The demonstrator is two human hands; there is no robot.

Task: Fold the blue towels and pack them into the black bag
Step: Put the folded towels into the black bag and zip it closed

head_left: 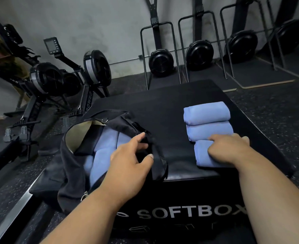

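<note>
The black bag (69, 175) lies open on the left part of a black soft box, with several folded blue towels (106, 141) inside it. My left hand (129, 159) grips the bag's right rim and strap, holding the mouth open. To the right, three folded blue towels lie in a row on the box: the far one (206, 112), the middle one (209, 131) and the nearest one (204, 155). My right hand (229, 148) lies on the nearest towel, fingers curled over its top and gripping it.
The black soft box (162, 106) stands on a dark speckled gym floor (277, 111). Rowing machines (57, 80) stand on the left. More upright machines (161, 62) line the back wall.
</note>
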